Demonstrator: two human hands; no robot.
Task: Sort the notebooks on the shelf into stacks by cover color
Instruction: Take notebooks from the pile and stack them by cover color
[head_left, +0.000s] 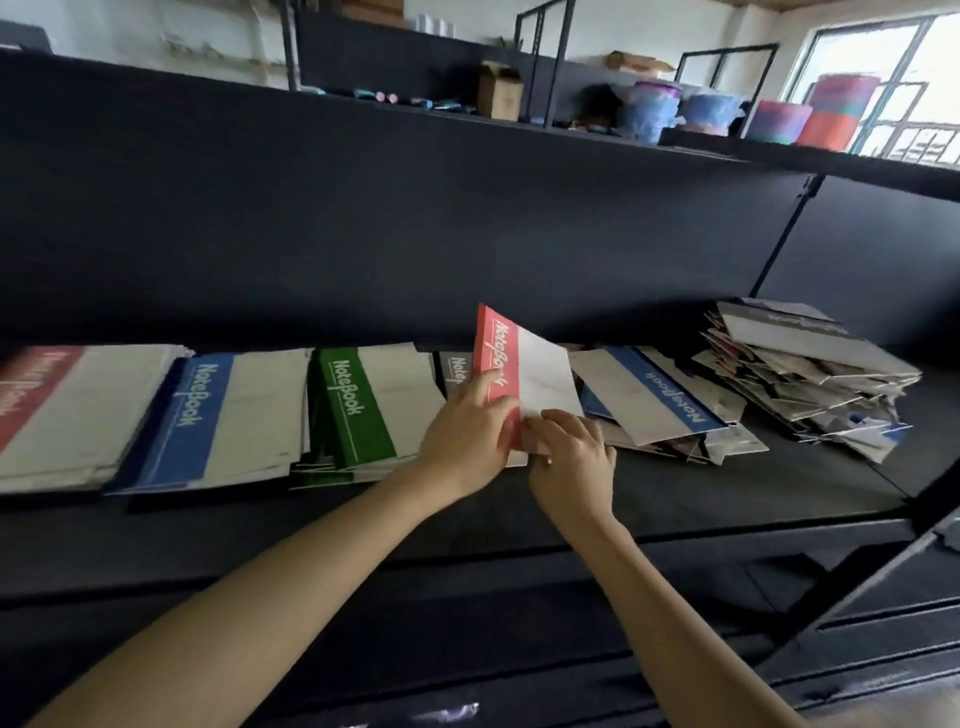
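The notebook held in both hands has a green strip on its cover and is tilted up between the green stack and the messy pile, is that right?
Not quite. The head view shows the notebook, held by the left hand and right hand, has a red strip, not green. It is tilted up between the green stack and the messy pile.

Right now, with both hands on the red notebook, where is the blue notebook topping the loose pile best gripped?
Probably by its near edge, coming from the front. The blue notebook lies flat and uppermost on the loose pile, and that edge juts clear of the sheets below, leaving room for fingers underneath and a thumb on top.
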